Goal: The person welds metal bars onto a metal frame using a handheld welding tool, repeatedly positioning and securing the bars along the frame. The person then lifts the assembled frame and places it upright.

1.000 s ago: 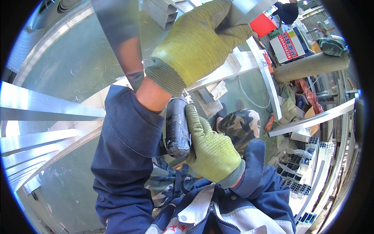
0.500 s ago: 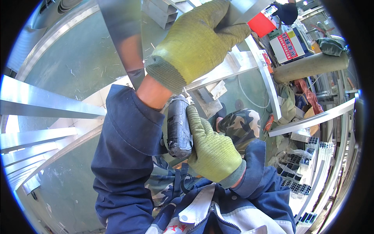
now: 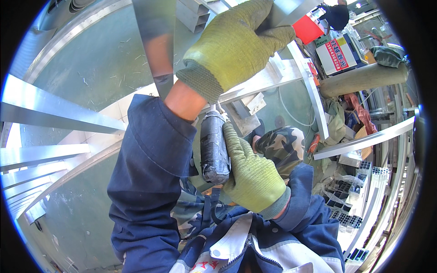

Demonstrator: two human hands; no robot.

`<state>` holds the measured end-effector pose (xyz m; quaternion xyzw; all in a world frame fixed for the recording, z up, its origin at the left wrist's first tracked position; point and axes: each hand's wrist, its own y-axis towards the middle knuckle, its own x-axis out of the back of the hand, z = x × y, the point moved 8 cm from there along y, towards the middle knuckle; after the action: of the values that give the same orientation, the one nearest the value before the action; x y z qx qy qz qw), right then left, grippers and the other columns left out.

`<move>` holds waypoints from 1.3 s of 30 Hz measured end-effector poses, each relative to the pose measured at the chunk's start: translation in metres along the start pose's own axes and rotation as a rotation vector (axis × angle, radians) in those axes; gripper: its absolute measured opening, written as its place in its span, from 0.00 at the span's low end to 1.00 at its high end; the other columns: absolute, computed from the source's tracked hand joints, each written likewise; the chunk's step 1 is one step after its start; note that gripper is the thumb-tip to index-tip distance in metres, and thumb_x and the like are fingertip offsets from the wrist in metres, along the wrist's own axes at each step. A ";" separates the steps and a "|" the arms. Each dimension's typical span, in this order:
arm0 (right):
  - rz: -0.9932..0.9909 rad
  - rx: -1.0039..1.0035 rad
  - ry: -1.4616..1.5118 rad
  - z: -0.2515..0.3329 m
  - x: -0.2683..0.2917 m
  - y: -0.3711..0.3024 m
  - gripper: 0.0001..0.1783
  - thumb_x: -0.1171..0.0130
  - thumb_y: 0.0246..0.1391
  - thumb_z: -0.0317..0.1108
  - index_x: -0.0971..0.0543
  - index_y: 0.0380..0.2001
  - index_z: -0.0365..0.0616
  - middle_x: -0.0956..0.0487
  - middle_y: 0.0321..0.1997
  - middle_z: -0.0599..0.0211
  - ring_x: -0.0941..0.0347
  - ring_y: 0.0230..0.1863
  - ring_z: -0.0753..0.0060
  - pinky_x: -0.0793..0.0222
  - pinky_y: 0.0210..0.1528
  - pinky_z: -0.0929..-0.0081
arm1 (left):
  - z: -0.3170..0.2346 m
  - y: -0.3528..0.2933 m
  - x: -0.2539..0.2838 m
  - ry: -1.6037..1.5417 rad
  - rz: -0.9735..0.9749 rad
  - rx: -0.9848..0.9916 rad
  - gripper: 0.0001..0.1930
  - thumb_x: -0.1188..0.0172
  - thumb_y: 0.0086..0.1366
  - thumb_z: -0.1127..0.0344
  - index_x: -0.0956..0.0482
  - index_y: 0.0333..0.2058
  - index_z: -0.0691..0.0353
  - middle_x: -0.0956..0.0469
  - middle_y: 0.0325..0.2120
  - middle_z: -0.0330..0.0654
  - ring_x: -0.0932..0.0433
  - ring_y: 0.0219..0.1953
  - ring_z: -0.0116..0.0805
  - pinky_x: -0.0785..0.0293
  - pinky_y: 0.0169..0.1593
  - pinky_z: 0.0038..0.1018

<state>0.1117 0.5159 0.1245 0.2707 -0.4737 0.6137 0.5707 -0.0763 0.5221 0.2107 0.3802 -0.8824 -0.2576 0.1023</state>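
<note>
My left hand (image 3: 227, 52), in a yellow-green knit glove, reaches up across the middle. Its thumb and fingers are closed around a silver metal bar (image 3: 293, 11) at the top edge. Below its wrist, my right hand (image 3: 257, 184) in a matching glove holds a black power drill (image 3: 215, 148), its body wrapped in dark tape. The index finger lies along the drill's side, and the grip underneath is hidden. The front of the drill points away from me, towards the left wrist; its tip is mostly covered. A wide shiny metal profile (image 3: 157, 43) rises just left of my left hand.
Long silver profiles (image 3: 54, 109) fan in from the left. Metal framing (image 3: 291, 75) crosses beyond my hands, and a curved bar (image 3: 364, 137) stands out at the right. Stacked profile ends (image 3: 346, 204), a beige roll (image 3: 364, 78) and a red box (image 3: 308, 29) are on the right.
Both hands and the drill have shifted slightly right in the picture, and the drill looks a little more upright. Both grips are unchanged.
</note>
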 end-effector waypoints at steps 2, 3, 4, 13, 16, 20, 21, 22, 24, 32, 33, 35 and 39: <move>0.011 0.001 -0.013 0.000 0.001 -0.001 0.54 0.35 0.55 0.47 0.50 0.75 0.32 0.31 0.66 0.30 0.18 0.45 0.34 0.19 0.42 0.48 | 0.001 0.000 -0.001 -0.036 0.009 -0.031 0.08 0.35 0.70 0.66 0.23 0.40 0.63 0.26 0.28 0.36 0.30 0.32 0.26 0.29 0.40 0.26; -0.009 -0.008 -0.001 -0.002 0.003 -0.004 0.53 0.36 0.56 0.47 0.49 0.75 0.32 0.31 0.66 0.31 0.19 0.46 0.34 0.20 0.43 0.48 | 0.002 0.002 -0.004 0.000 0.004 -0.028 0.08 0.35 0.70 0.66 0.23 0.40 0.63 0.26 0.28 0.36 0.30 0.32 0.27 0.29 0.40 0.26; -0.029 -0.017 0.010 -0.005 0.004 -0.007 0.52 0.36 0.56 0.46 0.49 0.74 0.32 0.31 0.65 0.31 0.19 0.46 0.34 0.20 0.44 0.48 | 0.003 0.004 -0.008 0.036 0.000 -0.025 0.08 0.35 0.70 0.66 0.23 0.40 0.62 0.26 0.28 0.36 0.30 0.32 0.27 0.29 0.40 0.26; -0.166 0.079 0.173 -0.013 0.036 -0.043 0.45 0.40 0.55 0.32 0.44 0.74 0.37 0.27 0.63 0.35 0.20 0.50 0.34 0.21 0.49 0.50 | 0.010 0.003 -0.001 0.128 -0.071 -0.052 0.09 0.34 0.70 0.65 0.22 0.42 0.61 0.23 0.31 0.37 0.27 0.35 0.27 0.28 0.41 0.27; -0.291 0.108 0.165 -0.028 0.049 -0.059 0.43 0.41 0.57 0.31 0.42 0.74 0.38 0.23 0.57 0.35 0.20 0.50 0.34 0.21 0.49 0.51 | 0.002 -0.001 0.006 0.370 -0.120 -0.080 0.13 0.35 0.69 0.57 0.21 0.41 0.61 0.19 0.35 0.46 0.21 0.39 0.43 0.26 0.44 0.36; -0.365 -0.018 0.109 -0.054 0.065 -0.082 0.39 0.43 0.58 0.29 0.38 0.73 0.38 0.19 0.45 0.38 0.17 0.43 0.40 0.21 0.47 0.56 | 0.004 -0.004 0.006 0.406 -0.095 0.041 0.19 0.31 0.68 0.59 0.21 0.52 0.61 0.20 0.36 0.37 0.25 0.39 0.28 0.26 0.49 0.27; -0.527 0.134 -0.028 -0.061 0.066 -0.090 0.38 0.44 0.57 0.29 0.38 0.72 0.38 0.18 0.42 0.39 0.16 0.39 0.43 0.20 0.44 0.57 | 0.007 -0.004 0.006 0.411 -0.107 0.054 0.17 0.32 0.69 0.58 0.20 0.50 0.61 0.21 0.36 0.37 0.26 0.38 0.28 0.27 0.48 0.27; -0.513 0.169 0.193 -0.072 0.061 -0.091 0.39 0.44 0.56 0.28 0.38 0.73 0.41 0.18 0.42 0.43 0.16 0.38 0.48 0.20 0.43 0.61 | 0.007 -0.004 0.006 0.411 -0.125 0.063 0.15 0.34 0.69 0.57 0.20 0.48 0.60 0.21 0.35 0.37 0.27 0.37 0.29 0.28 0.48 0.28; -0.379 -0.161 0.257 -0.094 0.067 -0.107 0.40 0.44 0.56 0.27 0.38 0.73 0.42 0.18 0.45 0.44 0.16 0.42 0.51 0.20 0.46 0.63 | 0.008 -0.005 0.004 0.419 -0.148 0.119 0.14 0.35 0.70 0.56 0.20 0.46 0.60 0.22 0.34 0.37 0.28 0.37 0.30 0.28 0.47 0.28; -0.469 -0.228 0.264 -0.158 0.066 -0.145 0.39 0.43 0.63 0.30 0.43 0.76 0.45 0.19 0.52 0.43 0.18 0.53 0.51 0.25 0.55 0.67 | 0.014 -0.018 0.018 0.472 -0.135 0.249 0.23 0.33 0.68 0.55 0.22 0.53 0.66 0.17 0.49 0.50 0.19 0.51 0.45 0.27 0.57 0.33; -0.490 -0.263 0.186 -0.170 0.068 -0.150 0.40 0.43 0.63 0.30 0.44 0.76 0.45 0.18 0.53 0.43 0.18 0.53 0.52 0.26 0.55 0.68 | 0.005 -0.019 0.014 0.468 -0.188 0.205 0.24 0.33 0.67 0.55 0.23 0.54 0.66 0.18 0.51 0.51 0.19 0.53 0.46 0.27 0.58 0.33; -0.518 -0.240 0.275 -0.199 0.061 -0.150 0.39 0.43 0.65 0.32 0.45 0.76 0.46 0.18 0.51 0.44 0.18 0.51 0.54 0.26 0.55 0.66 | -0.009 -0.036 0.006 0.466 -0.293 0.142 0.28 0.32 0.67 0.54 0.24 0.57 0.67 0.20 0.55 0.53 0.20 0.56 0.46 0.28 0.61 0.32; -0.384 -0.427 0.400 -0.199 0.052 -0.144 0.38 0.41 0.66 0.41 0.42 0.74 0.43 0.16 0.43 0.48 0.17 0.45 0.55 0.24 0.48 0.65 | -0.016 -0.095 0.038 0.619 -0.370 0.187 0.40 0.28 0.64 0.51 0.33 0.69 0.64 0.24 0.60 0.50 0.24 0.59 0.41 0.27 0.61 0.31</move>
<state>0.2808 0.7019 0.1291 0.1039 -0.4104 0.4231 0.8011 -0.0379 0.4335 0.1729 0.6008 -0.7458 -0.0626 0.2810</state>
